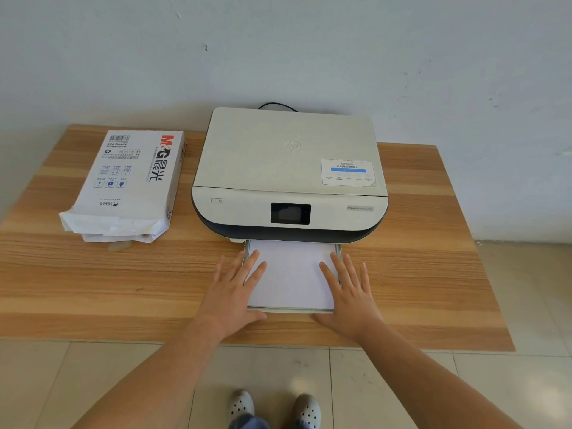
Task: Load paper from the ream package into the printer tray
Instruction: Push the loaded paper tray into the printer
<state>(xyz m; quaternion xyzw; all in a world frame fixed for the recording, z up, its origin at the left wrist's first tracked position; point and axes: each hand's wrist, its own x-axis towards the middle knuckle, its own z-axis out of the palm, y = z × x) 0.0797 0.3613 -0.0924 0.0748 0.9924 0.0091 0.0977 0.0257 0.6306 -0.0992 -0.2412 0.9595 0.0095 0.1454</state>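
Your left hand (236, 289) and right hand (351, 292) both lie flat with the fingers spread and grasp nothing; each rests at one side edge of the paper stack (292, 275), the left hand partly over the left wall of the tray, the right hand over the right wall. The paper stack sits inside the printer tray (291, 310), which is pulled out from under the front of the printer (289, 171) toward you and stands on the wooden counter (93, 274). The ream package (127, 184) lies well apart on the left of the counter, its near end torn open with sheets showing in the opening. Judged from this layout, the sheets are already loaded and the step in hand is seating and squaring the stack between the tray walls. The next move calls for pushing the tray straight back into the printer. Before pushing, confirm that the stack lies flat and that no sheet rides over a side wall; whether the width guides touch the paper cannot be told from this view. Apply even pressure at both front corners of the tray so that it travels without skewing. Keep your fingertips clear of the slot under the printer front as the tray closes.
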